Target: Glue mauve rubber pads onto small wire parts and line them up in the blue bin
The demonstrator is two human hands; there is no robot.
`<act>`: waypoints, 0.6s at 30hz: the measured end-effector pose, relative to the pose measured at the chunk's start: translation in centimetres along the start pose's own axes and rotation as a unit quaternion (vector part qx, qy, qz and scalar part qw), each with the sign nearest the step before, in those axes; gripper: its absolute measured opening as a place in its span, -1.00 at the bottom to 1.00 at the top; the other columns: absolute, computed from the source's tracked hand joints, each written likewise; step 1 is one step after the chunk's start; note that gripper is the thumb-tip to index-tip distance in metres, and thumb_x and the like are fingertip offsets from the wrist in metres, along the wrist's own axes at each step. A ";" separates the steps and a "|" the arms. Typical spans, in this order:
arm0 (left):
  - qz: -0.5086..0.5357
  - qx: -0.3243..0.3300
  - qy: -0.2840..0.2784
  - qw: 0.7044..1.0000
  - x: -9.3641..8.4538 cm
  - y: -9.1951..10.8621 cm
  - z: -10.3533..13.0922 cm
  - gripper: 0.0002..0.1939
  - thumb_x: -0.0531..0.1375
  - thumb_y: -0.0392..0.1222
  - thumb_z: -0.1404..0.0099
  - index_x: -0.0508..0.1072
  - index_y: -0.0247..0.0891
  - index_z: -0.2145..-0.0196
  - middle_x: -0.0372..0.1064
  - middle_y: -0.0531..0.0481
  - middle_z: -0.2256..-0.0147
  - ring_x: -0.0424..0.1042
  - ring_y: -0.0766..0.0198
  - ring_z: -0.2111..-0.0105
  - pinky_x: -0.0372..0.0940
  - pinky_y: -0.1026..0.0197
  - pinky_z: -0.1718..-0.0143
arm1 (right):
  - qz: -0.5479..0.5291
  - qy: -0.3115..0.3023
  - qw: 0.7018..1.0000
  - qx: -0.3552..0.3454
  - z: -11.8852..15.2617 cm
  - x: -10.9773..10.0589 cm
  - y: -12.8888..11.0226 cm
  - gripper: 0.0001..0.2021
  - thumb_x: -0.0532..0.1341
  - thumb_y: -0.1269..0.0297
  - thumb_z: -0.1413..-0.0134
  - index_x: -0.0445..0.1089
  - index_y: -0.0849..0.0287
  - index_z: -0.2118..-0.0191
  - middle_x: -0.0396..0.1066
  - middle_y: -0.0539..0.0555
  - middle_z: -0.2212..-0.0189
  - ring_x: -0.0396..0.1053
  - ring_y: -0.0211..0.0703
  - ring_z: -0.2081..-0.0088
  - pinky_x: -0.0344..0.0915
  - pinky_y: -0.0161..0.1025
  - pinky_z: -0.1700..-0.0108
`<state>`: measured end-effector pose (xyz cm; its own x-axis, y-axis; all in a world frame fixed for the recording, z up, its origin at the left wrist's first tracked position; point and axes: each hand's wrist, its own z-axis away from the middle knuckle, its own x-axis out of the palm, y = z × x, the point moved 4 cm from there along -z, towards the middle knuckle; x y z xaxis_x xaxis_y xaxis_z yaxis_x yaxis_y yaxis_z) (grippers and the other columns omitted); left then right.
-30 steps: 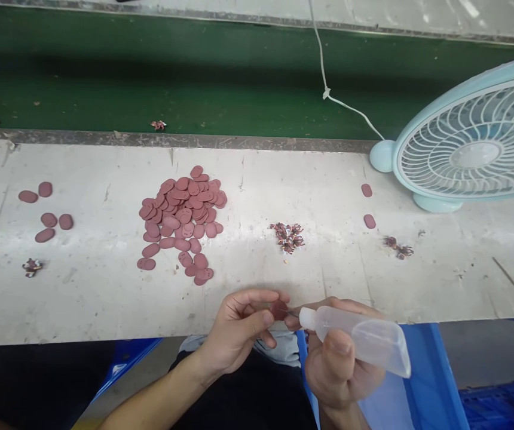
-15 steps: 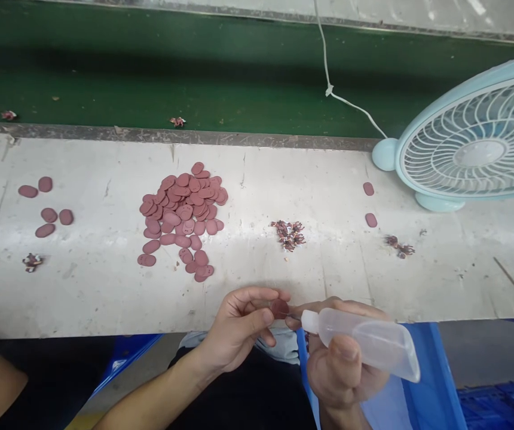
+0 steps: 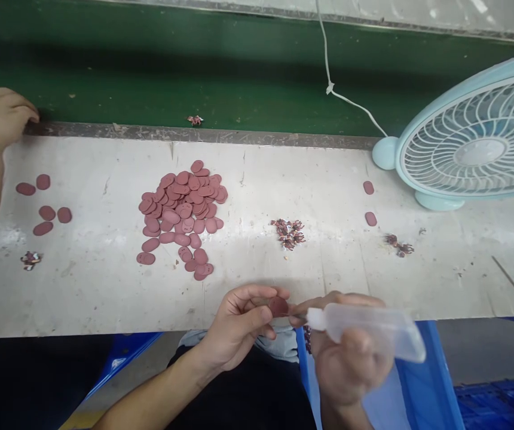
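Dull red is seen on the discs, translucent white on the bottle, pale blue on the fan.

Single head-worn view looks forward and steeply down from above the wearer's lap, left hand and right hand close at lower centre, bench spanning mid-frame, green strip farther off beyond.

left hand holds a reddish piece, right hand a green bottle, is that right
The bottle isn't green: the head view shows it translucent and whitish. The right hand does hold it, and the left hand holds a reddish piece.
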<state>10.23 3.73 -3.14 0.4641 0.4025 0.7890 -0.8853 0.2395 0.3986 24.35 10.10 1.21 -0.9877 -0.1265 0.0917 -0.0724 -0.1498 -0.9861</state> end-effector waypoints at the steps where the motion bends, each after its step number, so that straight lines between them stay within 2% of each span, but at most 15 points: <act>1: 0.005 0.000 -0.007 1.000 0.1 0.1 0.1 -0.80 0.40 -0.32 -0.23 0.65 -0.14 0.17 0.63 -0.05 0.06 0.64 0.19 0.15 0.47 0.46 0.42 | -0.068 0.035 0.997 0.016 -1.0 -0.5 -0.3 -0.74 0.21 -0.07 -0.17 0.35 -0.08 0.12 0.42 -0.02 0.53 0.46 -0.02 0.54 0.39 -0.11 0.56; 3: 0.015 0.000 -0.026 1.000 0.2 0.4 0.2 -0.81 0.40 -0.32 -0.24 0.65 -0.13 0.18 0.62 -0.05 0.03 0.62 0.13 0.07 0.47 0.46 0.35 | -0.172 0.069 0.981 0.063 -3.1 -1.5 -0.7 -0.73 0.22 -0.07 -0.14 0.42 0.00 0.22 0.33 -0.07 0.60 0.34 -0.16 0.63 0.24 -0.25 0.67; 4: 0.019 0.000 -0.037 0.999 0.3 0.5 0.3 -0.81 0.40 -0.31 -0.24 0.65 -0.13 0.18 0.61 -0.06 0.02 0.61 0.12 0.04 0.47 0.45 0.32 | -0.183 0.059 0.978 0.084 -4.2 -1.8 -0.9 -0.71 0.21 -0.08 -0.13 0.44 0.03 0.23 0.32 -0.08 0.60 0.31 -0.20 0.63 0.21 -0.28 0.69; 7: 0.033 0.003 -0.064 0.997 0.4 0.9 0.4 -0.82 0.39 -0.31 -0.25 0.65 -0.13 0.18 0.61 -0.06 0.02 0.59 0.13 0.00 0.46 0.44 0.24 | -0.146 0.033 0.985 0.088 -6.6 -2.5 -1.1 -0.70 0.21 -0.07 -0.15 0.46 0.05 0.22 0.34 -0.06 0.57 0.30 -0.21 0.60 0.22 -0.29 0.65; 11: 0.049 0.003 -0.073 0.996 0.2 1.3 0.3 -0.82 0.39 -0.30 -0.25 0.64 -0.12 0.17 0.62 -0.05 0.04 0.59 0.12 0.00 0.46 0.43 0.23 | -0.113 0.007 0.990 0.084 -7.7 -2.5 -0.5 -0.75 0.26 -0.03 -0.13 0.47 0.04 0.25 0.32 -0.06 0.57 0.33 -0.21 0.57 0.25 -0.28 0.63; 15: 0.048 0.004 -0.057 0.997 -0.4 1.6 0.3 -0.78 0.40 -0.27 -0.25 0.64 -0.11 0.13 0.62 -0.05 0.04 0.60 0.06 0.04 0.50 0.35 0.23 | -0.057 -0.040 0.996 0.053 -8.5 -2.8 -0.4 -0.73 0.27 -0.07 -0.13 0.46 0.04 0.28 0.25 -0.08 0.60 0.29 -0.23 0.61 0.23 -0.30 0.65; 18: 0.034 0.008 -0.019 0.999 -1.2 1.8 0.3 -0.77 0.39 -0.28 -0.24 0.64 -0.13 0.12 0.61 -0.07 0.03 0.63 0.10 0.11 0.51 0.34 0.31 | 0.010 -0.074 0.997 0.003 -10.4 -1.2 -0.6 -0.70 0.18 -0.09 -0.20 0.42 0.04 0.29 0.20 -0.11 0.62 0.25 -0.25 0.64 0.22 -0.30 0.65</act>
<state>8.10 3.37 -3.20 0.4012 0.3833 0.8319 -0.9155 0.1975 0.3505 24.09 20.58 0.23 -0.9575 -0.2730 0.0928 -0.0522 -0.1525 -0.9869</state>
